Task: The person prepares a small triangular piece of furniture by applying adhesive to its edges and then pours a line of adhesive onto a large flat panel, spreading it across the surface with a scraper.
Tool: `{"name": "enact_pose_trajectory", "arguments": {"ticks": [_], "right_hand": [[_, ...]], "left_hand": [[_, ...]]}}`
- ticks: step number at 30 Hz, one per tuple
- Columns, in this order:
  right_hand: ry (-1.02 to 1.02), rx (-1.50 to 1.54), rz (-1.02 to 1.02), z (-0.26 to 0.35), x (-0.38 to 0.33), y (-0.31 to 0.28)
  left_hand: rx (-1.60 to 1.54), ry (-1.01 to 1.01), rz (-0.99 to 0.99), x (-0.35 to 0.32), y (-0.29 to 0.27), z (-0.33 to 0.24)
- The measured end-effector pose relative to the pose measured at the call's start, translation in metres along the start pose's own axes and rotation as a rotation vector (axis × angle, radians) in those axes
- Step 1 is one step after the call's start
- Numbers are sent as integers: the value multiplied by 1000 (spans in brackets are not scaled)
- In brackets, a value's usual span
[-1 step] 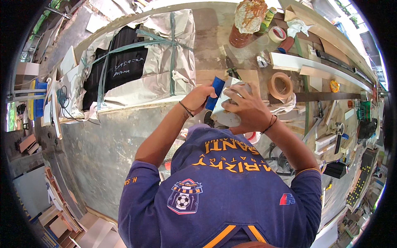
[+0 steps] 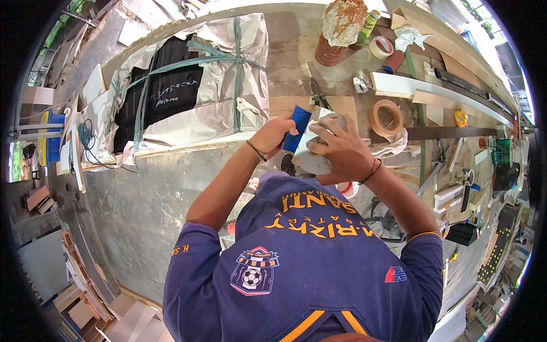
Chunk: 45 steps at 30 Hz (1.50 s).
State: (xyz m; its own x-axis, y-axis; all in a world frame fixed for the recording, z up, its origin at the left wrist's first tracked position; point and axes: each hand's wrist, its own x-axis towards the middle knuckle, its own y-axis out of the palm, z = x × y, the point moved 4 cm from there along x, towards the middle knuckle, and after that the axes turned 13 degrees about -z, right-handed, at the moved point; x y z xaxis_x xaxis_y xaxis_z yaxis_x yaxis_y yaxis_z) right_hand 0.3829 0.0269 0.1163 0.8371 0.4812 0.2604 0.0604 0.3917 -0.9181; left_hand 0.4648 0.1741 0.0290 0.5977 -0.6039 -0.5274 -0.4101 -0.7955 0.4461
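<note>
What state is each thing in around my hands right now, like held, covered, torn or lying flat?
Left hand: closed on the blue piece
Blue piece: held
Right hand: fingers spread over the pale piece
Pale piece: held, partly hidden
Paper-wrapped package: torn open, black surface showing, strapped
Green straps: crossed over the package
Tan tape roll: lying flat
Reddish-brown container: top covered

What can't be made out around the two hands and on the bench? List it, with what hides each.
All in the head view:
Blue piece: the part under the left hand.
Pale piece: its right side, covered by the right hand.
Black item: its right part, under paper wrapping.
Brown jar: its mouth, under a crinkled cover.
</note>
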Motion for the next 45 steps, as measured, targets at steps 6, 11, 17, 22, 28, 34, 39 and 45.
{"name": "enact_pose_trajectory", "arguments": {"ticks": [6,11,17,22,28,34,39,45], "right_hand": [[40,-76,17,-3,-6,4],[60,-123,41,-4,-10,6],[62,-181,45,-6,-15,10],[54,-203,15,-9,-21,13],[100,-254,73,-15,-30,24],[192,-348,167,-21,-39,27],[223,-187,-58,-22,-44,-1],[577,303,-276,-54,-76,-30]], "left_hand": [[57,-9,-110,2,1,-4],[56,22,-141,4,2,-3],[174,30,-159,12,-1,1],[240,65,-177,15,2,3],[372,166,-179,29,-1,13],[294,75,-200,27,-1,6],[-43,-36,-129,16,8,-8],[-291,22,-97,21,-12,-14]]}}
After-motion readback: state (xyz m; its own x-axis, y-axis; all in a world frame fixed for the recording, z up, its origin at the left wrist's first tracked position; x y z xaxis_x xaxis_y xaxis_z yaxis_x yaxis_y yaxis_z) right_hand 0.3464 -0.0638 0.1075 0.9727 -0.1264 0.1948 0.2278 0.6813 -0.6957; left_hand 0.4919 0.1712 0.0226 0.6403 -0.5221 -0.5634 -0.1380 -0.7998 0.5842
